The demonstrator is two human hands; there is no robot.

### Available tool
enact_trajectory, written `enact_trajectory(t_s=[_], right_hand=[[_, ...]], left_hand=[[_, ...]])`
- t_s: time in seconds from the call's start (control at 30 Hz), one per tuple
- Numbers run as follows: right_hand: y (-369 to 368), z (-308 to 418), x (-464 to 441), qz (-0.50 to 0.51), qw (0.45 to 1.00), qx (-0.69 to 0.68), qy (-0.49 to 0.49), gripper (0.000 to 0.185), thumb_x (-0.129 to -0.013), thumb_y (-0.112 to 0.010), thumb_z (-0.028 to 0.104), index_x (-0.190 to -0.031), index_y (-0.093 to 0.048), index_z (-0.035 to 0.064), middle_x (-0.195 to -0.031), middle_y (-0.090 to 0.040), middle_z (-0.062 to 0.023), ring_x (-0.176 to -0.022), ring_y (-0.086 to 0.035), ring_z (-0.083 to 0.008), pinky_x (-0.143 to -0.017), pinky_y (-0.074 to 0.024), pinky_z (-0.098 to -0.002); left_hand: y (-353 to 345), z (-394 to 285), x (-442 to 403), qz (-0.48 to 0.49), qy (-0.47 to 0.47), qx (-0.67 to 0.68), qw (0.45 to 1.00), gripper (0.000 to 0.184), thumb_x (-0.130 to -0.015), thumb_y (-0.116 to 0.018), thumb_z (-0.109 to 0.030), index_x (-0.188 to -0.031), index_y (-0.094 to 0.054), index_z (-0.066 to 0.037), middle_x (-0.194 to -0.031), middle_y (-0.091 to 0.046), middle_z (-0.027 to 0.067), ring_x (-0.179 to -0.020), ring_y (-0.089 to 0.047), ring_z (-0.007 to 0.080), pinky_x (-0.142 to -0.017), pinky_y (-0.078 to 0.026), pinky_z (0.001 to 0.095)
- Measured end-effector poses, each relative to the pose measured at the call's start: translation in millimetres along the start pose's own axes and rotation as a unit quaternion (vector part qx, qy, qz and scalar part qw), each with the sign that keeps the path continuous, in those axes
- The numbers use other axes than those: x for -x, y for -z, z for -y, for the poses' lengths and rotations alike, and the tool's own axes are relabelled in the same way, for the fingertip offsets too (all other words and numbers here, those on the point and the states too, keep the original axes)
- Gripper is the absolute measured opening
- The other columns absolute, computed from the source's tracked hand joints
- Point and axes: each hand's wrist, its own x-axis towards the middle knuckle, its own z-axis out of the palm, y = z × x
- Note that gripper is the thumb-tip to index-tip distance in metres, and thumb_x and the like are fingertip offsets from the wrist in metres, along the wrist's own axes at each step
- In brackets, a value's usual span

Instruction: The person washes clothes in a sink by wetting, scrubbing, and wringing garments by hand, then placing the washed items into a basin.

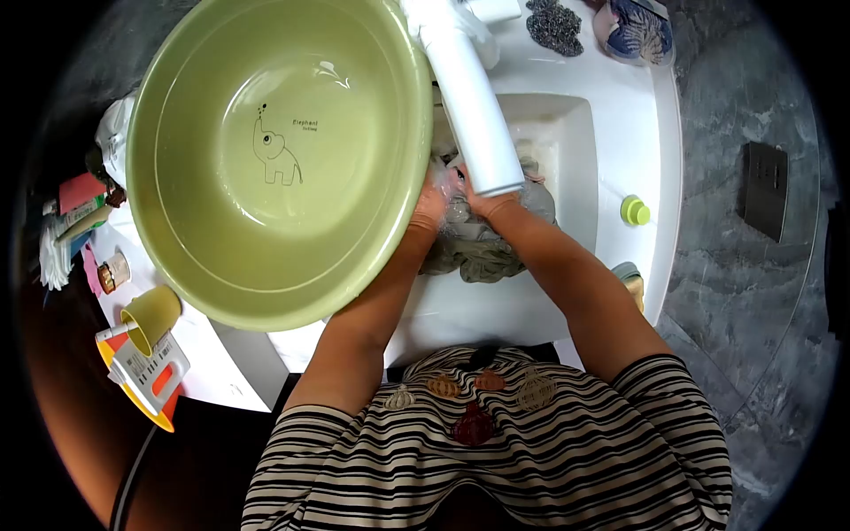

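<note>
A wet, bunched grey cloth (482, 252) lies in the white sink (574, 212), with running water and bubbles around it. My left hand (428, 207) is closed on the cloth at its left side, close to the rim of the green basin. From the right, my right hand (492, 203) also grips the cloth, directly below the white faucet (474, 106). The faucet's spout and the splashing water cover most of my fingers. Only a bit of the cloth's far side shows past the spout.
The large green basin (345, 203) with an elephant drawing overhangs the counter on the left. A yellow cup (152, 317) and a small jar (112, 273) stand beyond it. A green cap (635, 211), a dark scrubber (555, 28) and a patterned pouch (636, 34) sit along the right rim.
</note>
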Motion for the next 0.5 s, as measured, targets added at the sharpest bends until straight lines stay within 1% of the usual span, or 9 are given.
enact_trajectory(t_s=[0.03,0.17,0.2,0.27,0.3,0.33,0.4,0.47,0.5], right_hand=[[0.1,-0.6,-3.9,-0.006,1.0,0.008,-0.002,0.026,-0.081,-0.058,0.031,-0.101,-0.061,0.0145,-0.105,-0.056,-0.0138,-0.099,-0.054,-0.0306,-0.083,-0.0425,-0.0428],[2.0,-1.7,-32.6,-0.029,0.998,-0.021,-0.05,0.028,-0.082,-0.055,0.031,-0.1,-0.063,0.0119,-0.1,-0.061,-0.0167,-0.093,-0.058,-0.0322,-0.08,-0.0451,-0.0444],[5.3,-2.0,-34.9,-0.08,0.995,-0.043,-0.035,0.029,-0.083,-0.054,0.032,-0.1,-0.063,0.0105,-0.101,-0.062,-0.0174,-0.093,-0.059,-0.034,-0.08,-0.0458,-0.0446],[-9.2,-21.2,-55.2,-0.032,0.995,-0.09,-0.038,0.033,-0.087,-0.051,0.035,-0.102,-0.064,0.009,-0.107,-0.063,-0.0172,-0.097,-0.059,-0.0356,-0.082,-0.0466,-0.0429],[-2.2,-30.6,-66.4,0.032,0.983,-0.174,-0.05,0.039,-0.086,-0.053,0.039,-0.108,-0.063,0.0078,-0.11,-0.062,-0.0181,-0.1,-0.058,-0.0356,-0.085,-0.0459,-0.0404],[5.0,-40.0,-77.7,0.092,0.961,-0.252,-0.071,0.046,-0.086,-0.055,0.043,-0.113,-0.061,0.0065,-0.113,-0.061,-0.019,-0.104,-0.058,-0.0355,-0.088,-0.0453,-0.038],[44.7,-40.8,-67.4,0.095,0.94,-0.316,-0.091,0.051,-0.082,-0.059,0.044,-0.116,-0.059,0.0047,-0.113,-0.061,-0.0201,-0.105,-0.057,-0.0341,-0.09,-0.0442,-0.0374],[85.1,-36.5,-37.5,0.103,0.913,-0.377,-0.12,0.058,-0.079,-0.063,0.045,-0.118,-0.057,0.0029,-0.113,-0.061,-0.0212,-0.106,-0.057,-0.0328,-0.091,-0.0432,-0.0368],[110.2,-32.1,-17.1,0.118,0.92,-0.366,-0.08,0.061,-0.077,-0.064,0.045,-0.119,-0.055,0.0017,-0.113,-0.061,-0.0216,-0.106,-0.057,-0.0325,-0.092,-0.0427,-0.0368]], left_hand=[[-2.1,-2.1,-8.3,-0.035,0.024,0.016,0.999,0.046,-0.079,-0.055,-0.048,-0.101,-0.066,-0.009,-0.095,-0.067,0.0154,-0.091,-0.063,0.0335,-0.079,-0.049,0.039],[2.9,-9.1,-28.2,-0.065,0.089,0.184,0.977,0.05,-0.077,-0.057,-0.049,-0.098,-0.066,-0.005,-0.097,-0.066,0.0183,-0.093,-0.063,0.0328,-0.082,-0.048,0.0389],[7.9,-12.2,-31.2,-0.074,0.103,0.225,0.966,0.051,-0.077,-0.057,-0.05,-0.098,-0.067,-0.004,-0.097,-0.066,0.019,-0.093,-0.063,0.0326,-0.082,-0.048,0.0388],[11.0,-8.1,-48.3,0.021,0.092,0.138,0.986,0.051,-0.081,-0.054,-0.046,-0.1,-0.065,-0.001,-0.101,-0.065,0.0211,-0.097,-0.062,0.0337,-0.084,-0.046,0.0377],[13.9,-3.1,-57.6,0.053,0.078,0.116,0.989,0.051,-0.083,-0.052,-0.044,-0.102,-0.064,0.001,-0.103,-0.064,0.0222,-0.098,-0.061,0.0342,-0.084,-0.046,0.0371],[18.3,4.0,-59.8,0.066,0.061,0.124,0.988,0.051,-0.085,-0.05,-0.043,-0.103,-0.063,0.003,-0.105,-0.063,0.0233,-0.1,-0.06,0.0347,-0.085,-0.045,0.0366],[22.1,25.3,-56.5,0.045,0.011,0.171,0.984,0.05,-0.086,-0.049,-0.041,-0.106,-0.062,0.004,-0.108,-0.062,0.0233,-0.102,-0.059,0.0323,-0.086,-0.044,0.0351],[46.2,21.1,-27.6,0.1,-0.008,0.343,0.934,0.048,-0.086,-0.051,-0.038,-0.11,-0.058,0.003,-0.106,-0.061,0.0186,-0.097,-0.058,0.0256,-0.086,-0.043,0.0327],[57.1,16.6,-10.2,0.127,0.008,0.437,0.89,0.046,-0.086,-0.052,-0.035,-0.112,-0.057,0.003,-0.104,-0.06,0.0156,-0.093,-0.057,0.0222,-0.085,-0.043,0.0315]])
